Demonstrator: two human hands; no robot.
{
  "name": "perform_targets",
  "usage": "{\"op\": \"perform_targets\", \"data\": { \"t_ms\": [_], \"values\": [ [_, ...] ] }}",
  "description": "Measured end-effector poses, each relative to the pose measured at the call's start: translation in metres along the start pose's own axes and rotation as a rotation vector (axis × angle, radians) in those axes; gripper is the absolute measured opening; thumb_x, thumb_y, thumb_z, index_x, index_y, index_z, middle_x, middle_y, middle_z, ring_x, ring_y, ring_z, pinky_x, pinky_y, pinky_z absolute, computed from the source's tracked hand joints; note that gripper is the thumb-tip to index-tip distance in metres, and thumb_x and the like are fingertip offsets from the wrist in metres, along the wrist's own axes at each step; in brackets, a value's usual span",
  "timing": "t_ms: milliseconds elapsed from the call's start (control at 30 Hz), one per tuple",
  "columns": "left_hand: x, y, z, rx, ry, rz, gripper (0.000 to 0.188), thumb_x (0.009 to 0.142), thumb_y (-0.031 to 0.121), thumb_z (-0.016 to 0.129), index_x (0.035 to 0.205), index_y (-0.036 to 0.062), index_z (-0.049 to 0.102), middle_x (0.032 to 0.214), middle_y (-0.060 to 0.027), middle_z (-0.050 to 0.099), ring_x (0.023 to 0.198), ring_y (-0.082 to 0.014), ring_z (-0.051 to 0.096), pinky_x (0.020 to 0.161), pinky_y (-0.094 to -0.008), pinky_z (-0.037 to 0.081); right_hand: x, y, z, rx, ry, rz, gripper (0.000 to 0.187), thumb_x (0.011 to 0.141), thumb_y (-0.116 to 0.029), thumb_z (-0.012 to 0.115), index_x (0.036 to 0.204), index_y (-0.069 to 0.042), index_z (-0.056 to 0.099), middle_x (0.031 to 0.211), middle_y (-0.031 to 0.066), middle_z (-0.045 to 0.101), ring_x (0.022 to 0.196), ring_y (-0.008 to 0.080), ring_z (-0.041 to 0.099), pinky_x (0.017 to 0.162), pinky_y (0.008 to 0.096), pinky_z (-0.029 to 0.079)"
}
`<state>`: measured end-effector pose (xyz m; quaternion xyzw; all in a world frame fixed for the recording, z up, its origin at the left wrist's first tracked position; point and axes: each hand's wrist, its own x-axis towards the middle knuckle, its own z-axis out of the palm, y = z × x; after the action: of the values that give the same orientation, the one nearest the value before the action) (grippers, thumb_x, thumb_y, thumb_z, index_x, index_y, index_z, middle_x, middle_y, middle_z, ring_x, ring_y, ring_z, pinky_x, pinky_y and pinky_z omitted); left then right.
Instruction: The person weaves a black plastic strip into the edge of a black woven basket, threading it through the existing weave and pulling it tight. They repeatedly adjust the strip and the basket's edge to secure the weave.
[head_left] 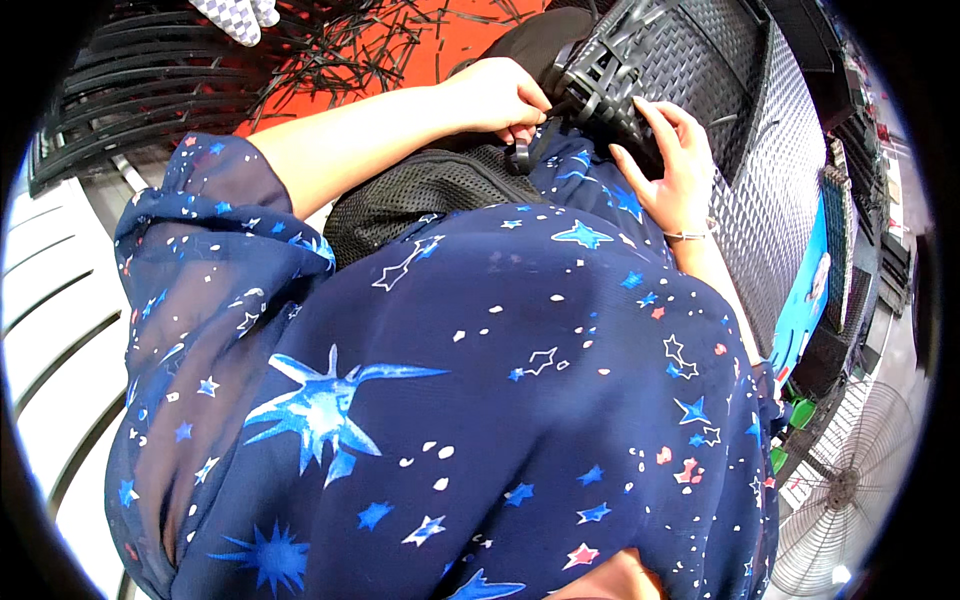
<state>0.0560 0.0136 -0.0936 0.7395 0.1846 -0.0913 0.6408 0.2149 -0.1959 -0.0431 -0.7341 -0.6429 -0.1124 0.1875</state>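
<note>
A black woven panel of flat plastic strips (690,50) leans in front of me at the upper right, its corner end close to my lap. My left hand (505,98) is closed in a pinch on a thin black strip (520,155) beside that end. Loose strip ends (598,85) stick up and cross over the corner. My right hand (678,160) lies against the near side of the weave, thumb and fingers stretched apart, fingertips touching it. What lies under the right fingertips is hidden.
Cut black strips (400,45) litter the red floor (430,65) beyond my left arm. Dark slatted frames (150,85) stand at the far left, above a white slatted surface (60,290). Black mesh (420,195) bulges beside my lap. A large fan (842,490) stands at the lower right.
</note>
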Motion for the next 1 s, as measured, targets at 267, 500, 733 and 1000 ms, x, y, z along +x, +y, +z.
{"op": "perform_targets", "data": {
  "t_ms": [267,500,733,1000],
  "values": [
    [0.002,-0.011,0.002,-0.021,0.075,0.109,0.026,0.090,0.015,0.066,0.112,0.0003,0.069,0.089,-0.0056,0.071,0.073,-0.0108,0.066,0.065,-0.0251,0.055,-0.003,-0.001,0.003,-0.191,-0.108,0.048,0.086,0.063,-0.029,0.085,0.137,-0.016,0.044,0.134,0.0097,0.046,0.128,0.0317,0.042,0.107,0.0512,0.031],
    [-0.003,-0.006,-0.003,0.078,0.089,0.173,0.025,0.087,0.021,0.071,0.104,0.0027,0.073,0.084,-0.0056,0.070,0.071,-0.0120,0.064,0.066,-0.0278,0.053,0.006,-0.004,0.013,-0.365,-0.214,0.116,0.091,0.057,-0.029,0.089,0.134,-0.014,0.041,0.141,0.0098,0.041,0.132,0.0321,0.039,0.107,0.0640,0.025],
    [-0.026,-0.005,-0.010,0.112,0.096,0.400,0.024,0.087,0.020,0.070,0.102,0.0011,0.072,0.091,-0.0081,0.072,0.082,-0.0138,0.066,0.078,-0.0291,0.052,0.019,0.001,-0.009,-0.181,-0.141,0.084,0.081,0.055,-0.019,0.087,0.123,-0.004,0.046,0.132,0.0216,0.046,0.117,0.0400,0.050,0.100,0.0442,0.043],
    [-0.047,0.050,-0.011,-0.277,0.232,0.386,0.023,0.090,0.013,0.069,0.107,-0.0017,0.069,0.087,-0.0055,0.071,0.079,-0.0090,0.065,0.072,-0.0231,0.052,0.076,0.014,-0.109,-0.234,-0.045,-0.020,0.080,0.058,-0.023,0.087,0.123,-0.002,0.044,0.127,0.0201,0.050,0.117,0.0365,0.053,0.098,0.0399,0.046]
  ]
}}
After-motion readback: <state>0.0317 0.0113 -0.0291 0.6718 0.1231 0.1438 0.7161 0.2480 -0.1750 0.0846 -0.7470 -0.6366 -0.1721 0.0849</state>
